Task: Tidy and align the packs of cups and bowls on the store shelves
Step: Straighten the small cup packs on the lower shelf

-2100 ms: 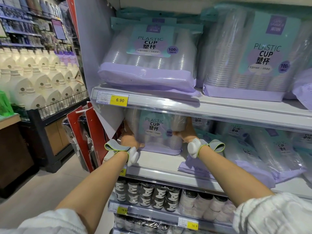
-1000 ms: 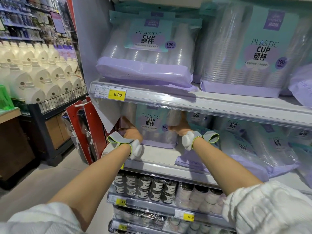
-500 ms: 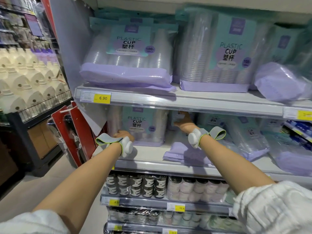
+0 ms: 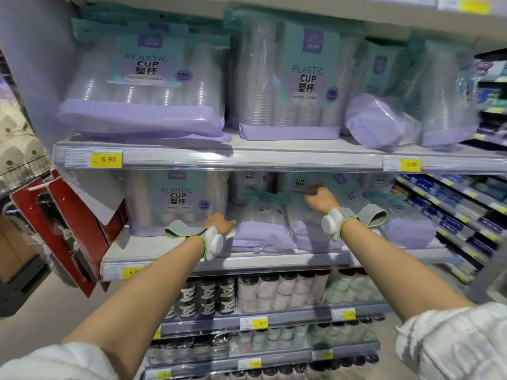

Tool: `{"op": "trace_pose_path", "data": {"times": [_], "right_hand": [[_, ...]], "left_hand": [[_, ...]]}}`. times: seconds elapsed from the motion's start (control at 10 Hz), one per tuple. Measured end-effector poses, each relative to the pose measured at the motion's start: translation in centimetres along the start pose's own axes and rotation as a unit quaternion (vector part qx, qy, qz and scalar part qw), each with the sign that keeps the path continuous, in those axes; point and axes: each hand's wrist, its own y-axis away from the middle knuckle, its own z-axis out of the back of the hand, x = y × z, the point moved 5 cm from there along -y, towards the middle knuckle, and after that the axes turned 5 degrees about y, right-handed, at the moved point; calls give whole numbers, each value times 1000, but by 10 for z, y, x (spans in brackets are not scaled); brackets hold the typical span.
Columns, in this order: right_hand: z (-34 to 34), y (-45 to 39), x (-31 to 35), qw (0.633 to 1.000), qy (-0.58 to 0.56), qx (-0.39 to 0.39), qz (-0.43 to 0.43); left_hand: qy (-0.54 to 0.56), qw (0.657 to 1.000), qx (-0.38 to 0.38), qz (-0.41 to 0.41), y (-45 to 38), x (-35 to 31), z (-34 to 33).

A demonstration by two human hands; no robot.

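Packs of clear plastic cups with purple bottoms lie flopped over on the middle shelf (image 4: pixel 247 259).

The upright pack (image 4: pixel 178 204) at the left end stands neat. The left hand (image 4: pixel 219 224) rests just beside its corner, touching a fallen pack (image 4: pixel 260 229); I cannot tell how its fingers are. The right hand (image 4: pixel 318 200) is curled on top of another fallen pack (image 4: pixel 310 231) (it looks like a grip). I think it is best to lift each one gently, stand it straight, and face the label out.
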Motion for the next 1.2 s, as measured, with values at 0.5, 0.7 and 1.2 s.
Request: {"op": "trace_pose_path", "data": {"times": [0.5,0.7,1.2], "right_hand": [[11,-39,-60,968,177,178,-18],[8,-51,-67,961,218,172,5],[-18,-45,-70,952,206,228,2]], "left_hand": [[14,998,-20,53,-7,-57,-44],[45,997,-6,66,-7,-57,-50],[17,998,2,66,-6,-60,-44]]}}
